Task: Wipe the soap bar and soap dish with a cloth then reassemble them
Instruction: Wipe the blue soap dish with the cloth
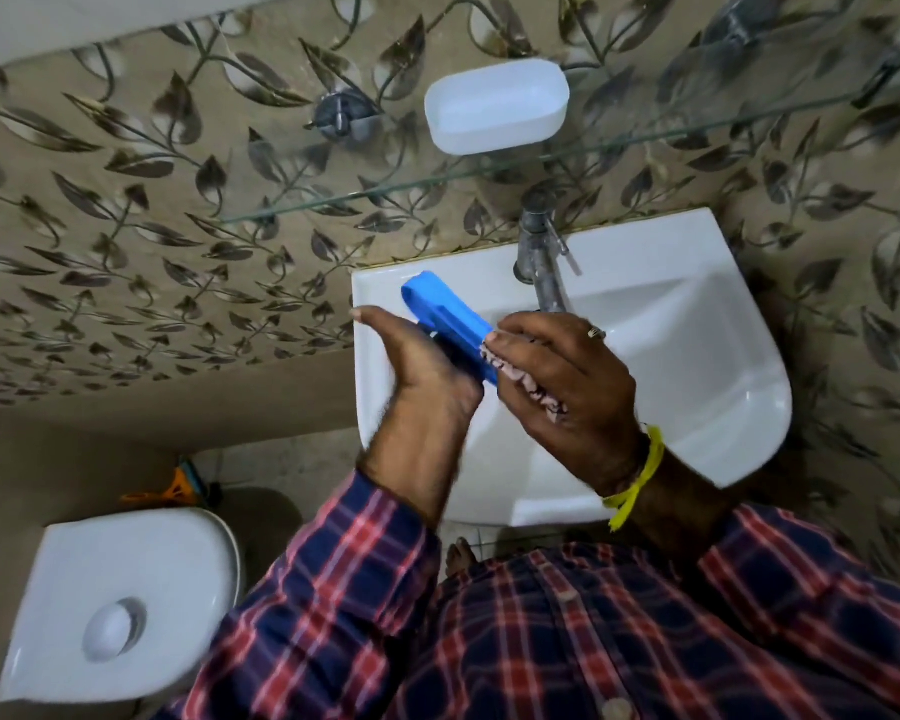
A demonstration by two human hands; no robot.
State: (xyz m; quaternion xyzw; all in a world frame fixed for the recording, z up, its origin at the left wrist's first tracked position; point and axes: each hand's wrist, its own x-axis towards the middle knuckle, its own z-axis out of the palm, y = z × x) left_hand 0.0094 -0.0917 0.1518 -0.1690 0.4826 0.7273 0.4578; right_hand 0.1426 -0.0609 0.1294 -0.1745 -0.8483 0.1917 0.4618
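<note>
Domestic bathroom. Wall-hung white basin point(671, 356) with chrome tap point(541, 262), glass shelf point(333, 197) above on leaf-patterned tiles point(126, 226). White toilet cistern point(120, 605) just beside basin's left edge.

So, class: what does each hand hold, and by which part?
Left hand holds the blue soap-dish piece by its near end; right hand grips a bunched patterned cloth against it.

Glass shelf point(645, 135) carries white soap dish point(497, 106).

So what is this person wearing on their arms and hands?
Both sleeves are navy with a red and white check, pushed up the forearms. The right hand has a ring on one finger, and a yellow thread is tied round that wrist. The left hand is bare.
</note>
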